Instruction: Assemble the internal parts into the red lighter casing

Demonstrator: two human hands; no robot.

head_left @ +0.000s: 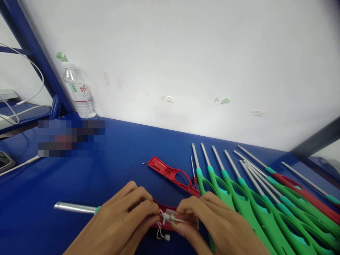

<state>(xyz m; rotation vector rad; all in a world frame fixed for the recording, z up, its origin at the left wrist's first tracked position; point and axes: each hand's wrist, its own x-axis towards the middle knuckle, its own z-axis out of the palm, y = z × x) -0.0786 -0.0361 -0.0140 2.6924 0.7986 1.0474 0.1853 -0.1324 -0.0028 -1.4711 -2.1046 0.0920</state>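
Red lighter [170,216], pinched between both hands, left [124,212], right [212,219], fingertips curled inward

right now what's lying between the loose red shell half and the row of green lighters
In the head view, a small screwdriver lies between the red shell half and the nearest of the green lighters.

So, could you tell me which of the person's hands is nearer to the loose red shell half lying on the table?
Right. The right hand sits just below the red shell half, close to its near end; the left hand is farther off, down and to its left.
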